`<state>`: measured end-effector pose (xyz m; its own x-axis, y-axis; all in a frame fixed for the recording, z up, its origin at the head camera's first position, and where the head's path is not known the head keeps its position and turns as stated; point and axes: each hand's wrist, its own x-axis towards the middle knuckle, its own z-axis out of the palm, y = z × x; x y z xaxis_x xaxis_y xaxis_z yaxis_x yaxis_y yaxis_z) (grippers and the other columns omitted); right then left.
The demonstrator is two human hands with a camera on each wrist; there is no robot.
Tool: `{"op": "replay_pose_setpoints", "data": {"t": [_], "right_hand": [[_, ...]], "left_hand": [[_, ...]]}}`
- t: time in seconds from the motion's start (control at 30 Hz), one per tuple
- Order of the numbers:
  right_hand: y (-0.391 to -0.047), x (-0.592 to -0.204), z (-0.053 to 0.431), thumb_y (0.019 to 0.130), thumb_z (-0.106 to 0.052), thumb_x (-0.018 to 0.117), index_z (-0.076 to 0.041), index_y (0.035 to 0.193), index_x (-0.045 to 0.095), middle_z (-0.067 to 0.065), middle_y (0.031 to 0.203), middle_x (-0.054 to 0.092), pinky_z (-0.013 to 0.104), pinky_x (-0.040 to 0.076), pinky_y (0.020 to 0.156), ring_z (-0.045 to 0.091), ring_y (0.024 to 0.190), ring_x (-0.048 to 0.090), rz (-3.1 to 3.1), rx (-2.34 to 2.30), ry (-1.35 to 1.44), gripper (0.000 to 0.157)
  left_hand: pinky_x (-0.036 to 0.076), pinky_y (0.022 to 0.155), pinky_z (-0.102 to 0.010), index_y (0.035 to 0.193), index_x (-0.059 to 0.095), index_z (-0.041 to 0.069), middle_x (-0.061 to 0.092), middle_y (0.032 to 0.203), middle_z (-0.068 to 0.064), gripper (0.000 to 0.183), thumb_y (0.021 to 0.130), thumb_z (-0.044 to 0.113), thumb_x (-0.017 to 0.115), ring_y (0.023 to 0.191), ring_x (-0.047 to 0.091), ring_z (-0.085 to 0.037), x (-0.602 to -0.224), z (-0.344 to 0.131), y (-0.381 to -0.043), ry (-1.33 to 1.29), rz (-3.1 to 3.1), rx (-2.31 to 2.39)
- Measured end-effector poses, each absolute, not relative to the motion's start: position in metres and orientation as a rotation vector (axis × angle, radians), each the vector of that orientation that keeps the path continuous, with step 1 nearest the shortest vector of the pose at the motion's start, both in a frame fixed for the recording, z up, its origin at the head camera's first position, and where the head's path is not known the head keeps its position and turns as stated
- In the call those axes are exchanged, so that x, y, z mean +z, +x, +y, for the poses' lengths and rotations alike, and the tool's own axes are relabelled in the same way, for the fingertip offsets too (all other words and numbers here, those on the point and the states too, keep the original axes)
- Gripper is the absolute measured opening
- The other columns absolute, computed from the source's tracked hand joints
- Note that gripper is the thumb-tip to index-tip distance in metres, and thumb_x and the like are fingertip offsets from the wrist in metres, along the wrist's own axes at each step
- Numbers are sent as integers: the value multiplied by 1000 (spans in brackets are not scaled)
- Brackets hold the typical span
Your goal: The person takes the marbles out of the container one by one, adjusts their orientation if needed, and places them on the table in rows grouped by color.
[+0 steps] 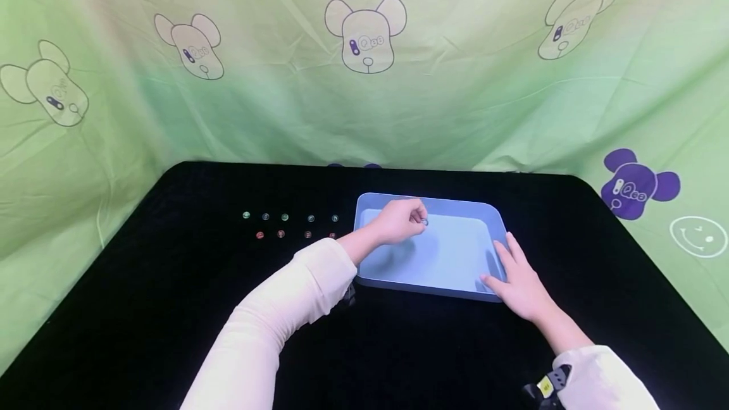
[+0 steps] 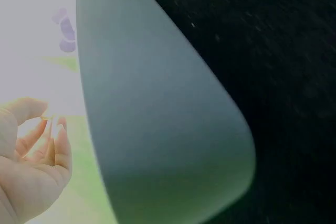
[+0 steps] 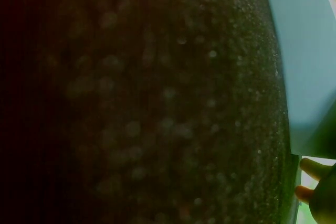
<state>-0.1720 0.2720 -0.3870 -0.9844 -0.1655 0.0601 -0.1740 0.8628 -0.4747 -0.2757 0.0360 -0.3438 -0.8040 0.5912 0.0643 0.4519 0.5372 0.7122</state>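
Observation:
My left hand [image 1: 403,220] is over the left part of a shallow blue tray [image 1: 455,245]. Between thumb and fingertips it pinches a small round disc [image 1: 424,222], dark and shiny, too small to make out its kind. In the left wrist view, the hand [image 2: 39,156] shows at the left edge, beside the tray's outer wall [image 2: 168,93]. At the tray's right side, my right hand [image 1: 521,283] rests on the rim with fingers spread and fairly straight, the thumb over the inside. Only fingertips [image 3: 307,179] of that hand show in the right wrist view.
Left of the tray, several small round discs lie in two rows on the black table: greenish and dark ones such as this green disc [image 1: 285,217] behind, reddish ones such as this red disc [image 1: 281,233] in front. A green printed curtain [image 1: 256,112] hangs behind the table.

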Motion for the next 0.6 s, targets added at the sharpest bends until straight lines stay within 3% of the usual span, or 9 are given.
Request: {"op": "replay_pose_setpoints", "data": {"t": [0.6], "right_hand": [[-173,-391,273,82,-23,53,11,130,21,26,138,-1,62,19,86,46,121,11,-3000,785,282,67]], "left_hand": [[41,66,-16,85,56,6,57,81,-1,8,79,9,59,75,52,-9,-346,-20,-270,868,2570,1238]]}}
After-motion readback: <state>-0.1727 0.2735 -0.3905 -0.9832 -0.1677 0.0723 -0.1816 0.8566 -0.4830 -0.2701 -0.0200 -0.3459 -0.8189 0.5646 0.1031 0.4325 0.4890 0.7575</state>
